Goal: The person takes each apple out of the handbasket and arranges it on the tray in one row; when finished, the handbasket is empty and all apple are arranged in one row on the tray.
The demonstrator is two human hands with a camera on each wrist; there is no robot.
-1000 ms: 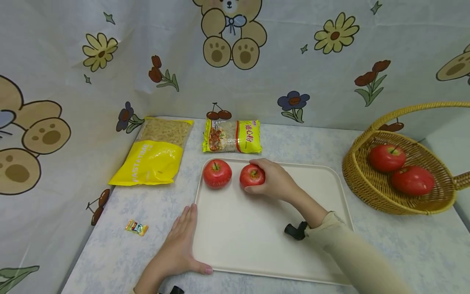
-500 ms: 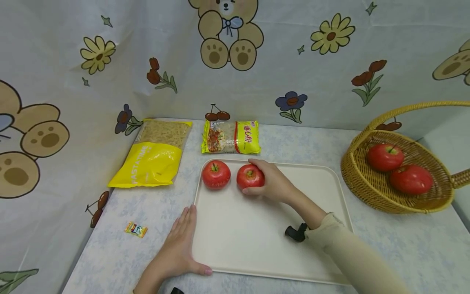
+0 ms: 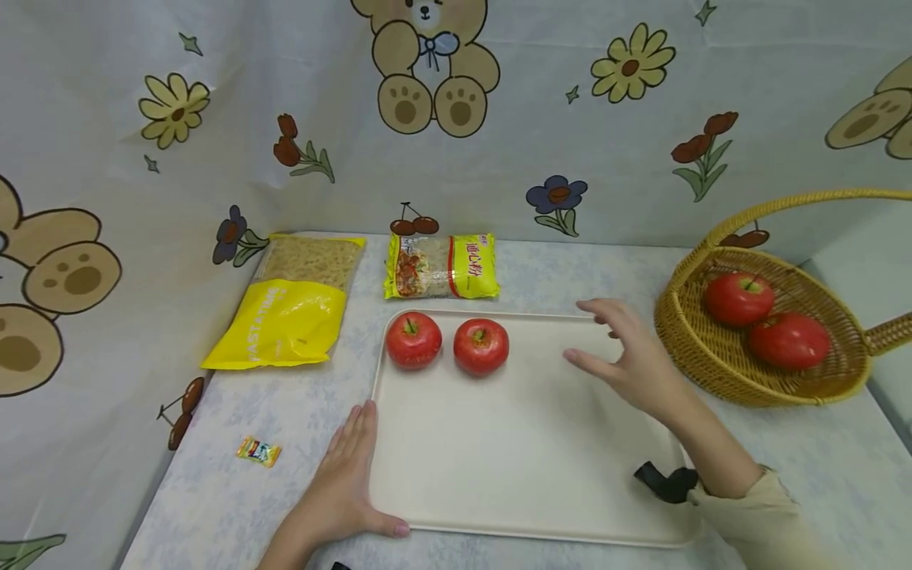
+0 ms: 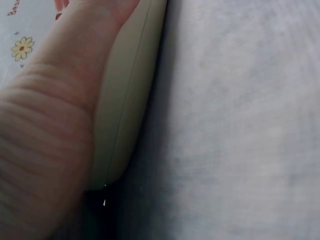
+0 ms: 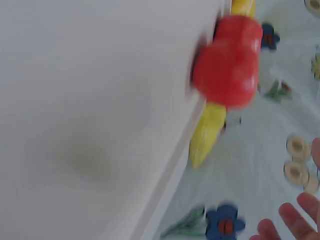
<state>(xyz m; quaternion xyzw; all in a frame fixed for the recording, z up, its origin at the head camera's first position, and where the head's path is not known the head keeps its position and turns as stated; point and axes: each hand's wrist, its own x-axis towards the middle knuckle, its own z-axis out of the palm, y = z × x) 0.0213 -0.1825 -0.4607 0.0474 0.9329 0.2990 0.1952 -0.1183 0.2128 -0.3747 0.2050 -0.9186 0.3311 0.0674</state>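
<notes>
Placing seems in hand: two apples [image 3: 413,340] rest mid-frame on the tray [image 3: 513,475], the right hand [image 3: 637,368] empty with fingers spread, the left hand [image 3: 343,481] straight-fingered against the tray's edge. The next move probably calls for reaching past the handle [image 3: 798,201] into the basket [image 3: 727,381] at frame right; the yellow bag [image 3: 285,317], left of centre, blocks nothing.

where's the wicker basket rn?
Head view, right side: the wicker basket sits on the table, right of the white tray, with two red apples inside.
</notes>
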